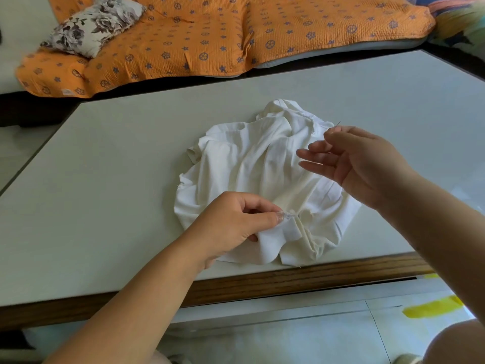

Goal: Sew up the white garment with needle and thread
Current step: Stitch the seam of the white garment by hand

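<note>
The white garment (252,164) lies crumpled on the grey table (118,158), near its front edge. My left hand (231,224) pinches a folded edge of the garment between thumb and fingers at its near side. My right hand (359,161) is raised above the garment's right side and pinches a thin needle (338,124) between thumb and forefinger, its tip pointing up and away. The other fingers of that hand spread out to the left. The thread is too fine to make out.
The table has a wooden front edge (288,282). Behind it stands a sofa under an orange patterned cover (210,35) with a floral cushion (91,24) at the left. Tiled floor with a yellow mark (433,308) lies below right.
</note>
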